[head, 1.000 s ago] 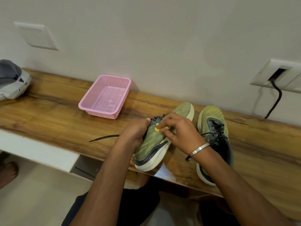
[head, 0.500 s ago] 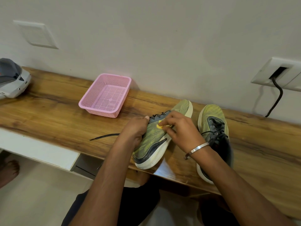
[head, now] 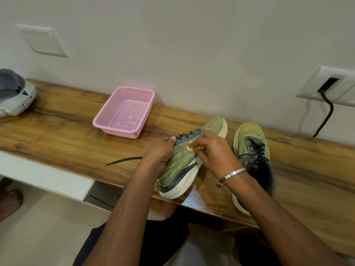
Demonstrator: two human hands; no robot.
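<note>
Gripping the shoe [head: 182,166] with my left hand [head: 160,153], I should brace it firmly; my right hand [head: 217,158] curls at the laces [head: 187,134], its hold hidden, so pull gently

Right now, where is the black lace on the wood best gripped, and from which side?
Pinch the black lace near its free tip, from above on the left. It lies flat on the wooden shelf, and its other end runs behind the left hand gripping the green shoe, so only that stretch is bare.
</note>
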